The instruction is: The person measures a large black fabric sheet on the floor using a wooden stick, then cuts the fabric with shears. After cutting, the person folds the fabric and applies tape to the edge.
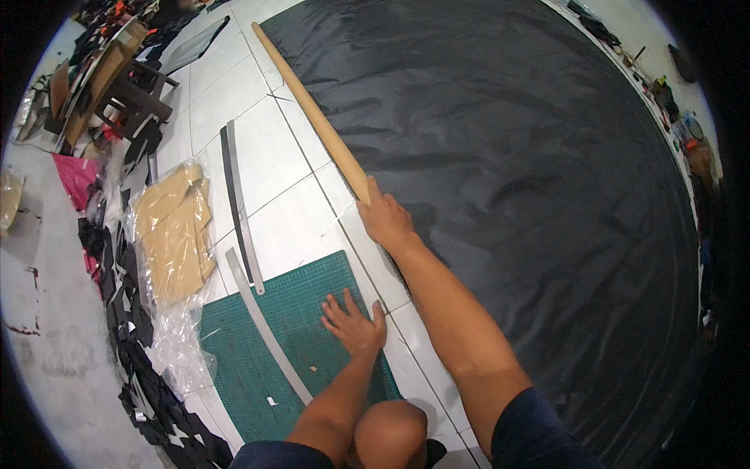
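My right hand [387, 216] is closed round the near end of a long brown cardboard tube [312, 112]. The tube lies along the left edge of a large sheet of black material [539, 203] spread over the floor. With fingers spread, my left hand [355, 324] rests palm down on a green cutting mat [266, 344]. A curved metal ruler [266, 332] lies across the mat to the left of that hand. Small scraps sit on the mat. My right fingertips are partly hidden behind the hand.
Another long metal ruler with a dark strip [236, 207] lies on the white tiles [273, 199]. Left of it is a tan folded piece in clear plastic [173, 234]. Black scraps [148, 383] line the left side, and a dark stool [139, 98] stands farther off.
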Demonstrator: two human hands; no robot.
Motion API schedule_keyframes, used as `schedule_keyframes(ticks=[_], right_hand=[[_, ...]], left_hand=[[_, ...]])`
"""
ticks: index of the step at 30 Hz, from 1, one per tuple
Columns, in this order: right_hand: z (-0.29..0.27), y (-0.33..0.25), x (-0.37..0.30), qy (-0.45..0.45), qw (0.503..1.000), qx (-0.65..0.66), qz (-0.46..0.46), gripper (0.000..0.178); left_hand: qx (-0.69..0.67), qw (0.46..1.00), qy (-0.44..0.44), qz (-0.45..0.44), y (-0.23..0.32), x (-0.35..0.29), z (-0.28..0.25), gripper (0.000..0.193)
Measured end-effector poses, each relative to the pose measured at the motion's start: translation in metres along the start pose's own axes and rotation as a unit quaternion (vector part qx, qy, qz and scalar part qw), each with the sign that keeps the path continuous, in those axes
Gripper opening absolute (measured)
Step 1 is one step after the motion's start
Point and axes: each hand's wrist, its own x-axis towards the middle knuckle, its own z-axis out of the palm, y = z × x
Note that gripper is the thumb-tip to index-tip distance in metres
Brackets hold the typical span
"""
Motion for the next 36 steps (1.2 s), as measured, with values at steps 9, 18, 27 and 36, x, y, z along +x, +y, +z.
schedule_keyframes(ticks=[9,18,27,36], right_hand=[[-0.054,0.11,-0.181,0.075,0.997,-0.008,0.022,0.062],[-0.056,0.244,-0.366,0.082,0.976,-0.202,0.017,0.061],[-0.025,0.257,-0.472,0.083,0.989,-0.117,0.033,0.059],[-0.021,0.281,-0.509,0.129,0.985,-0.105,0.05,0.057]], left_hand=[[0.004,1.0,0.021,-0.009,-0.014,-0.004,-0.001,0.079],[-0.02,0.998,0.056,0.021,-0.015,-0.004,0.009,0.082],[-0.166,0.945,0.051,0.275,-0.072,-0.036,-0.026,0.049],[-0.102,0.814,-0.564,0.095,-0.15,-0.294,-0.156,0.028]])
